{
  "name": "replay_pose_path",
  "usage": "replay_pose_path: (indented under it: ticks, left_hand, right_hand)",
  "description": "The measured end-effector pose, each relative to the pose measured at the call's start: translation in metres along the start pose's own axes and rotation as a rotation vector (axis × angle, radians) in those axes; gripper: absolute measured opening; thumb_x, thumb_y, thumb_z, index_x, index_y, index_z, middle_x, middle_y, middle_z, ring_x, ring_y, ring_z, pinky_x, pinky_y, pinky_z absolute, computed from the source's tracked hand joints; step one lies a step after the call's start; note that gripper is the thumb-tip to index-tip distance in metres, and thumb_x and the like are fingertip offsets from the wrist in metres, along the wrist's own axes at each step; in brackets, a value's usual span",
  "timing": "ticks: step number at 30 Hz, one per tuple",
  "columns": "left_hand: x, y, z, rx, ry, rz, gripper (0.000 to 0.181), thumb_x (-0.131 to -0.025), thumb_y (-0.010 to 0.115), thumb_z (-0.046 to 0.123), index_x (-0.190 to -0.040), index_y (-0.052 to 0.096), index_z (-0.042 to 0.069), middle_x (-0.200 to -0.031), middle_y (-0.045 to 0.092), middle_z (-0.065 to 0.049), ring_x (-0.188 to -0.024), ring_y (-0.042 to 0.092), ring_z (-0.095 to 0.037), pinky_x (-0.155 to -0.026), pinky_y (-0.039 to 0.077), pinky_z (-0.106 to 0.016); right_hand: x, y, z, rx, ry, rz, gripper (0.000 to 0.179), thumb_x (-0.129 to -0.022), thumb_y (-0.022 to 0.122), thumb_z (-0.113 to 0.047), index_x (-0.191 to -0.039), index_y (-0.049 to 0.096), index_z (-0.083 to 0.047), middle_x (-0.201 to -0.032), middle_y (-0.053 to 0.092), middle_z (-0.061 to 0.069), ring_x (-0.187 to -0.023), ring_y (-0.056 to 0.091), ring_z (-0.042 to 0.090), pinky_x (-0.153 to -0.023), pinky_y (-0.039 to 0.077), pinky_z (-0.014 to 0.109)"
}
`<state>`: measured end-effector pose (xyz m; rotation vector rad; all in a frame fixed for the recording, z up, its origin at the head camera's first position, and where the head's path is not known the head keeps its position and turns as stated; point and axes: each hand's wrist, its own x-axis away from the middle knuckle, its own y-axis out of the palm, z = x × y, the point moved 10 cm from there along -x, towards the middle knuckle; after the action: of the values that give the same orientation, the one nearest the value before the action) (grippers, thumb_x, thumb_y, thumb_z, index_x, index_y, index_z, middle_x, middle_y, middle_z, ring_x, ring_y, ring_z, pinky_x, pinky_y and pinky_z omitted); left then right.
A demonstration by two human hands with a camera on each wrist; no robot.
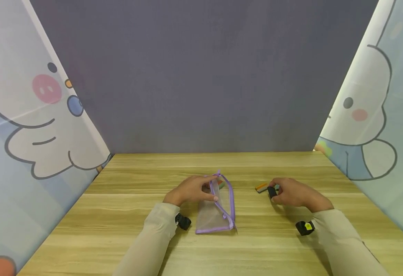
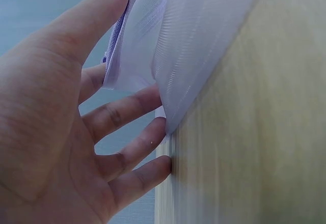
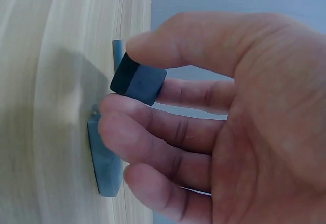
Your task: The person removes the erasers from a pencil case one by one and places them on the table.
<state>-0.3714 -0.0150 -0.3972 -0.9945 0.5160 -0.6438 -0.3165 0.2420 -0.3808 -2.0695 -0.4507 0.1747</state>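
A see-through mesh zip pouch (image 1: 208,220) with purple edging lies on the table, its zipped side parted. My left hand (image 1: 192,188) holds the pouch at that opening, thumb on one zip edge and index finger toward the far end. In the left wrist view the thumb lies on the purple zip edge (image 2: 118,35), while the other fingers are spread beside the mesh (image 2: 196,46). Through the opening shows a small orange and green piece (image 1: 221,184). My right hand (image 1: 292,193) pinches a small black block (image 3: 137,79) between thumb and fingers, over the table.
An orange-topped block (image 1: 261,187) lies just left of the right hand. Another bluish-grey block (image 3: 104,158) rests on the wood below the fingers in the right wrist view. A grey panel (image 1: 211,76) stands behind the table (image 1: 146,168), with cartoon-printed curtains (image 1: 15,96) at both sides.
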Motion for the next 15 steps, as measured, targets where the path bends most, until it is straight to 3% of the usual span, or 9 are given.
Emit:
replay_pose_path:
  ticks: [15]
  left_hand:
    - [-0.0001, 0.0014, -0.0010, 0.021, -0.013, -0.013, 0.083, -0.085, 0.074, 0.056, -0.156, 0.040, 0.029, -0.129, 0.065, 0.001, -0.113, 0.062, -0.011, -0.095, 0.048, -0.033]
  right_hand:
    - [0.0012, 0.0006, -0.0031, 0.030, -0.020, 0.009, 0.042, -0.083, 0.077, -0.013, -0.121, 0.065, -0.001, -0.078, 0.061, -0.001, -0.063, 0.052, 0.012, -0.056, 0.043, 0.030]
